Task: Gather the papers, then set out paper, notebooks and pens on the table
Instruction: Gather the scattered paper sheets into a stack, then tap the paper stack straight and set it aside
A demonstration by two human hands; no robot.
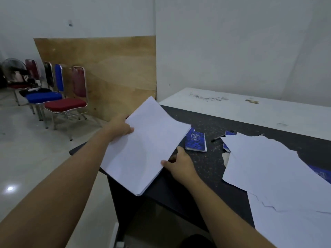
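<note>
1. Both hands are on the stack of white paper (143, 145), which is held up over the left end of the black table (206, 169), partly past the table's edge.
2. The left hand (119, 128) grips the stack's far-left edge, thumb on top and fingers tucked underneath.
3. The right hand (179, 163) pinches the near-right edge, thumb pressed on the top sheet (the other fingers curl below, mostly out of sight).
4. Just right of the stack, a blue notebook (196, 139) lies flat on the speckled tabletop, clear of both hands.
5. A black pen (217, 138) lies a little farther right, between that notebook and the loose sheets (268, 167).
6. Those sheets sprawl across the right side of the table, overlapping untidily.
7. A second blue notebook (226, 147) peeks out from under their left edge, and a third blue cover (320, 173) shows at the far right, also partly buried.
8. Beyond the black table runs a scuffed white surface (250, 108) against the wall.
9. Off to the left, a red chair (65, 104) and a blue chair (43, 96) stand before a leaning plywood board (107, 74).
</note>
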